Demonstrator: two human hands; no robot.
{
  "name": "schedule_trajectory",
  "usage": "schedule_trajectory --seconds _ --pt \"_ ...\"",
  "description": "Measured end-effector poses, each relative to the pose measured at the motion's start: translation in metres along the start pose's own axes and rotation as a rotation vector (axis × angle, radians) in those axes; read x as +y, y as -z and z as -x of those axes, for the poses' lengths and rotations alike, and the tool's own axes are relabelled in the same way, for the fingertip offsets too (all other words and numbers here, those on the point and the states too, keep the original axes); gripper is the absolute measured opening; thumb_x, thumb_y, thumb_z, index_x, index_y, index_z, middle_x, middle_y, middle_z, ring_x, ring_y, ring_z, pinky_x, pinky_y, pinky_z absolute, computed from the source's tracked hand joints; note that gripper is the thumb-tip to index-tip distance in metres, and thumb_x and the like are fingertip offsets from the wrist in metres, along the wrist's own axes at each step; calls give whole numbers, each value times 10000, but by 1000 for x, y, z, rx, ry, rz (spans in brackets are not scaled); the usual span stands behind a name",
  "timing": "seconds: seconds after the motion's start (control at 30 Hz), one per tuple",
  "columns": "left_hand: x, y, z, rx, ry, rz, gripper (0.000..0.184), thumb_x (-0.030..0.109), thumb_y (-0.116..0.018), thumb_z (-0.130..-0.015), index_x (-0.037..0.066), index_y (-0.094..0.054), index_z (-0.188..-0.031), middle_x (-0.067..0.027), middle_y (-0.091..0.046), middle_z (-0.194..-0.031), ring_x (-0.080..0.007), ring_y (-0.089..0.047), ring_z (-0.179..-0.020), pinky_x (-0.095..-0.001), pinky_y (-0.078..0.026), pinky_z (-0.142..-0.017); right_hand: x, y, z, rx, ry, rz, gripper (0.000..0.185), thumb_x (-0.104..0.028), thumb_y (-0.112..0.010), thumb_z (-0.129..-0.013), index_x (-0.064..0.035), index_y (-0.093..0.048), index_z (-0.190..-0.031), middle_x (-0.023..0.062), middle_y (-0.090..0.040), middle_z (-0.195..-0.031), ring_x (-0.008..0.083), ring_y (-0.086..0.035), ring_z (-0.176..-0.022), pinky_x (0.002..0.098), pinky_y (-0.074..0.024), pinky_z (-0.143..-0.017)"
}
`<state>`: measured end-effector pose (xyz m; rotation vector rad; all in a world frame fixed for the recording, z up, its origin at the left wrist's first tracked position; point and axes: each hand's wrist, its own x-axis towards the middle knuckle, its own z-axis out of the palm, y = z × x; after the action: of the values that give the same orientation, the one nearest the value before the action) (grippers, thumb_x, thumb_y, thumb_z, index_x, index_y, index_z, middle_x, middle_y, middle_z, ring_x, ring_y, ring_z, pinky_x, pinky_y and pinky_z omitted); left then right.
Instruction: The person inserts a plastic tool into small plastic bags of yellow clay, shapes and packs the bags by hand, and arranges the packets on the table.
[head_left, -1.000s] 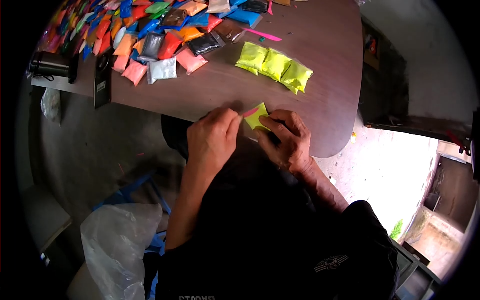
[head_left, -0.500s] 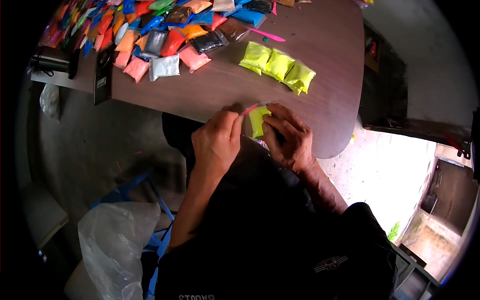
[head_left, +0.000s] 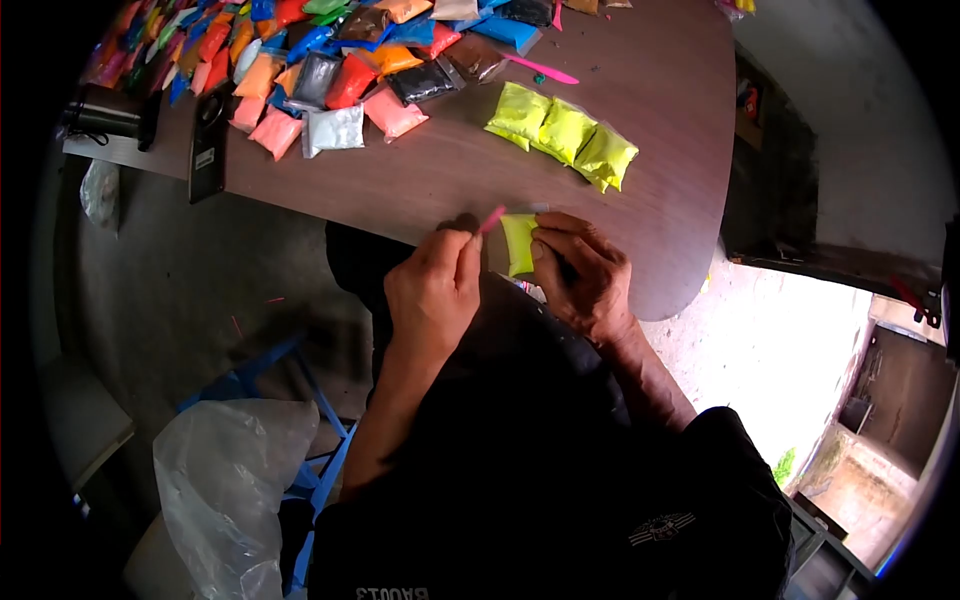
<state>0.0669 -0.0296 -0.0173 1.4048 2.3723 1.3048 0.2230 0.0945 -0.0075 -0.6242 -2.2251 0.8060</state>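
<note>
My left hand (head_left: 432,290) is closed in a pinch on a slim pink plastic tool (head_left: 492,219), whose tip sticks up beside the packet. Thumb and fingers of my right hand (head_left: 585,275) pinch the right side of a small clear packet of bright yellow clay-like filling (head_left: 519,245). That packet is held just over the table's near edge, its right part hidden by my fingers. Beyond my hands, three joined yellow packets (head_left: 562,135) lie on the table.
A large pile of packets in many colours (head_left: 350,80) covers the table's (head_left: 400,190) far left. Another pink tool (head_left: 541,70) lies behind the yellow packets. A dark cylinder (head_left: 110,115) is at the left edge. Below stands a blue stool (head_left: 325,475) beside a clear plastic bag (head_left: 235,490).
The pink tool in my left hand has tilted up and come away from the packet's top edge. My right hand still grips the packet, nearly in the same place.
</note>
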Motion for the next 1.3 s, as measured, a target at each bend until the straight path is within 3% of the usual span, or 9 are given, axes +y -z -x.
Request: schedule_trajectory --seconds 0.2,0.37,0.47,0.67,0.73,0.97,1.17,1.23,1.3 --pt "15 6 11 -40 4 275 108 68 -789 -958 10 -698 -953 -168 -725 -853 -335 -716 -700 -380 -560 -620 1 -2 3 9 -8 1 225 54 -773 -879 -6 -748 -1094 181 -752 -1129 323 -765 -987 368 -623 -840" --pt "8 1 13 -48 1 99 108 68 -789 -954 8 -700 -959 -169 -734 -875 -361 -714 -715 -384 -565 -628 -7 0 -1 -21 -56 51 316 8 -766 -899 -25 -757 -1213 168 -737 -1121 314 -745 -942 377 -619 -806" --pt "9 4 8 -49 29 60 109 66 -786 -953 4 -697 -957 -168 -730 -859 -374 -709 -718 -388 -564 -624 -2 -3 -2 -26 7 164 340 -87 -799 -885 -86 -766 -1224 97 -724 -1082 269 -743 -913 384 -632 -723" --pt "18 22 11 53 86 208 99 74 -794 -960 11 -718 -966 -166 -708 -800 -334 -702 -678 -372 -545 -611 -1 -7 4 -14 -26 199 263 -141 -830 -899 -88 -783 -1152 81 -735 -1054 274 -751 -853 388 -632 -694" --pt "25 21 17 70 46 232 89 69 -798 -960 16 -727 -971 -162 -705 -801 -314 -695 -657 -365 -538 -607 -5 -7 1 -10 -53 158 227 -55 -805 -912 -21 -779 -1135 135 -754 -981 304 -727 -850 393 -605 -739" --pt "-11 5 14 135 -18 2 76 89 -773 -965 55 -705 -958 -155 -723 -845 -382 -713 -708 -428 -566 -595 -6 -8 -2 9 -65 157 175 -70 -826 -900 -30 -797 -1068 123 -758 -947 280 -733 -800 379 -605 -704" --pt "8 14 21 98 -71 101 95 48 -794 -954 15 -705 -969 -156 -703 -818 -337 -696 -664 -393 -542 -593 -5 -11 -2 14 -76 192 155 -65 -830 -893 -27 -803 -1041 123 -762 -951 277 -739 -796 368 -608 -700" --pt "9 4 28 57 -106 108 92 42 -790 -950 16 -702 -961 -154 -697 -808 -346 -688 -659 -400 -545 -592 1 -13 -2 62 -26 216 139 -174 -833 -903 -87 -802 -1008 52 -768 -961 250 -751 -778 373 -624 -665" --pt "4 1 27 76 -108 57 88 37 -787 -947 20 -701 -959 -158 -701 -812 -358 -694 -671 -408 -549 -595 0 -12 -1 59 -29 213 137 -173 -834 -903 -88 -802 -1005 50 -767 -957 250 -752 -780 374 -625 -664"
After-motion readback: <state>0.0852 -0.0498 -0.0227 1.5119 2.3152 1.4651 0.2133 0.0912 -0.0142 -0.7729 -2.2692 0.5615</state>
